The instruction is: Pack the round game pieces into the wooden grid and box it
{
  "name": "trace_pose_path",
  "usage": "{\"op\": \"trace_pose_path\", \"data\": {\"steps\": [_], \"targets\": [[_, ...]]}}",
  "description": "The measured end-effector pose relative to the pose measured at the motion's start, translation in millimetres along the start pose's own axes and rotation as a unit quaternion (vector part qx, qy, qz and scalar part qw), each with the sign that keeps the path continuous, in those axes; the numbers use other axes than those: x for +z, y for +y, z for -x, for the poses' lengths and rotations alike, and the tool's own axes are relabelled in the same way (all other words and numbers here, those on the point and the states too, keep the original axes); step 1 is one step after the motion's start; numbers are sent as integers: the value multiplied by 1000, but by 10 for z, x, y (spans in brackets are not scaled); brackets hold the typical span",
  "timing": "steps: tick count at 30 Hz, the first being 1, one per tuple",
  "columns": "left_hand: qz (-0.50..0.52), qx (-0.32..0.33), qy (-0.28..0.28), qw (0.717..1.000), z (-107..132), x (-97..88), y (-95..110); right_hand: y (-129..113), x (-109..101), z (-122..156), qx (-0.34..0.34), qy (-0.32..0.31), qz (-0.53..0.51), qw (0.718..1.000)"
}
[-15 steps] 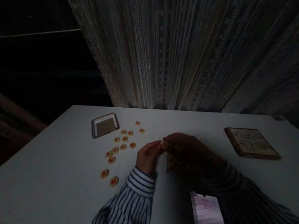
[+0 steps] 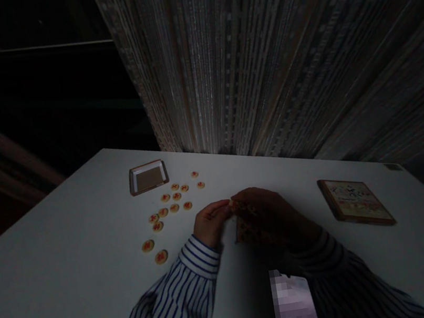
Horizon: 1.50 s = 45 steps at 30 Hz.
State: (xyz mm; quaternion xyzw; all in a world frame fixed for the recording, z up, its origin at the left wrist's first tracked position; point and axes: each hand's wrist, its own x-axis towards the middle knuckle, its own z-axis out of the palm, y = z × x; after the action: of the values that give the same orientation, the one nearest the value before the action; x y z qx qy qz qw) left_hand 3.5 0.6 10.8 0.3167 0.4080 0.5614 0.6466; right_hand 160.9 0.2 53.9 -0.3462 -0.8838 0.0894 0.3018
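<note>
My left hand [image 2: 210, 224] is closed in a pinch, its fingertips on a round xiangqi piece [image 2: 236, 206] just above the table. Over the same piece curls my right hand [image 2: 274, 216], dark in shadow, its fingertips meeting those of the left. Beneath the right palm shows part of a box-like holder [image 2: 243, 232] with round shapes in it, mostly hidden by the hand. To the left of my hands, several pale xiangqi pieces with red characters, such as one piece [image 2: 162, 257] near the front, lie scattered on the white table [image 2: 70, 254].
A shallow rectangular tray or lid [image 2: 148, 179] lies at the back left. On the right rests a flat box with a printed cover [image 2: 356, 201]. A string curtain [image 2: 215, 73] hangs along the table's back edge. A small flat item [image 2: 393, 167] is at the far right corner.
Both hands stay nearly in place. The piece at the fingertips has shifted slightly right, further under the right fingers. The scattered pieces have not moved.
</note>
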Motion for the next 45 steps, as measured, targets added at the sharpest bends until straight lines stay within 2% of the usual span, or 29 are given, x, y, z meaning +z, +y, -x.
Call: {"op": "trace_pose_path", "data": {"steps": [4,8,15,20,38,45], "targets": [[-7,-10,6,1000,9,19,18,-43,-54,-20,0,-24,0,1000],[-25,-16,-1,1000,10,12,11,-77,-104,-35,31,-57,20,998],[-59,-16,-1,998,11,21,-27,-55,-110,-13,48,-87,66,993],[-88,-1,-12,996,14,13,-51,-66,-144,3,57,-134,96,985],[-147,-2,-54,988,37,-25,-119,-60,-194,56,68,-180,124,973],[-202,31,-69,977,29,-40,-118,-43,-195,84,93,-207,127,966]]}}
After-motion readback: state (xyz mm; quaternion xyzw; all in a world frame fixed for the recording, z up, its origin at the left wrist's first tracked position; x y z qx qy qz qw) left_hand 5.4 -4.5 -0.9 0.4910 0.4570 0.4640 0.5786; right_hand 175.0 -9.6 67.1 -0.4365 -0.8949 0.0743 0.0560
